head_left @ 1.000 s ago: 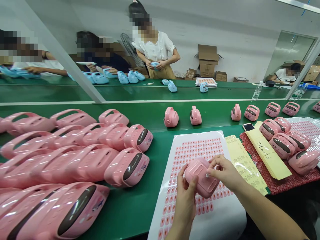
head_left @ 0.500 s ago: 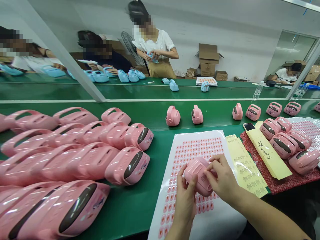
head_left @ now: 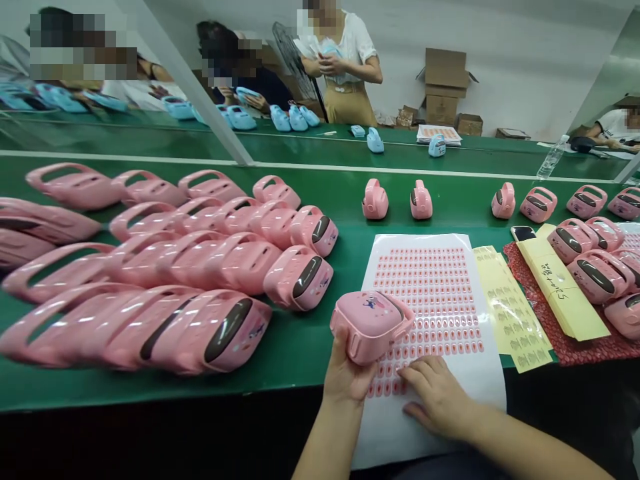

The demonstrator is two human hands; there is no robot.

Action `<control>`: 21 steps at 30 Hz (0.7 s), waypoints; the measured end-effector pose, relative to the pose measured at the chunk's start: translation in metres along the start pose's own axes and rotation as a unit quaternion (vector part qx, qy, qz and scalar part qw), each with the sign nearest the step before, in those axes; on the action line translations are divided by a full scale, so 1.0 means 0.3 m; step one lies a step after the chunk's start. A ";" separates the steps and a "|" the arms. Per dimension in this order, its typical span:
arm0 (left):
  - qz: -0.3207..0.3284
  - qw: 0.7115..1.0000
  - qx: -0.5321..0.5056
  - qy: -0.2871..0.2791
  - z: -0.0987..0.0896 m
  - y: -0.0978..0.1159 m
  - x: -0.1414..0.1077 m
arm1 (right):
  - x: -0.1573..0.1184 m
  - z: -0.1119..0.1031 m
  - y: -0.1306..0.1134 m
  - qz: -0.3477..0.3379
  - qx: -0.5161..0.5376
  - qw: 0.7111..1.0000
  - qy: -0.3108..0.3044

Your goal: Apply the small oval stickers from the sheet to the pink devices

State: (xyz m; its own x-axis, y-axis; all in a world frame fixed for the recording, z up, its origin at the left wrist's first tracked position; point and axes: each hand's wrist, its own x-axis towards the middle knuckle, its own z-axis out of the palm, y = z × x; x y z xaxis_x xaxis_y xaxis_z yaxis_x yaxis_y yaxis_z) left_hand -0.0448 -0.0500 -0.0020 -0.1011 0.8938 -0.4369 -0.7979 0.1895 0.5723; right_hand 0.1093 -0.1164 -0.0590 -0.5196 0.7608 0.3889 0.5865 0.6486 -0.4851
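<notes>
My left hand (head_left: 345, 373) grips a rounded pink plastic device with a carry handle (head_left: 373, 320), a printed figure on its upward face. It is held above the left part of a white sheet of small red-and-pink stickers (head_left: 430, 293). Lower on that sheet rests my right hand (head_left: 435, 397), fingertips touching the sticker rows and thumb apart from the fingers. No peeled sticker can be made out in it. Beside the sheet lie yellow label sheets with dark print (head_left: 515, 313).
Rows of pink devices (head_left: 230, 333) fill the left of the green table (head_left: 295, 360). More pink devices (head_left: 593, 267) stand at right near a phone (head_left: 523, 233) and a handwritten yellow paper stack (head_left: 563, 287). Across the table, co-workers handle blue devices (head_left: 297, 119). A bottle (head_left: 553, 159) stands at the back.
My right hand has left the pink device and moved down to the sticker sheet. My left hand has turned the device so its printed face shows. The view has shifted.
</notes>
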 end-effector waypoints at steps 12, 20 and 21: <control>0.060 0.998 -0.025 0.025 -0.020 -0.001 -0.014 | 0.039 0.009 0.019 -0.123 -0.161 0.979 0.009; 0.119 0.992 0.033 0.030 -0.028 0.011 -0.028 | 0.036 0.055 -0.007 -0.025 -0.053 0.997 0.047; 0.125 0.990 0.059 0.026 -0.037 0.014 -0.032 | 0.039 0.040 -0.011 0.025 0.017 0.998 0.056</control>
State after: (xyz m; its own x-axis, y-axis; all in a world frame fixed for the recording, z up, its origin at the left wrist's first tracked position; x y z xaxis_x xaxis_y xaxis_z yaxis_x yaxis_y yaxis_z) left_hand -0.0538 -0.0622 -0.0033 -0.3184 0.8976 -0.3049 -0.6693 0.0149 0.7429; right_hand 0.0938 -0.1100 -0.0622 -0.4156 0.7918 0.4476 0.5875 0.6094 -0.5324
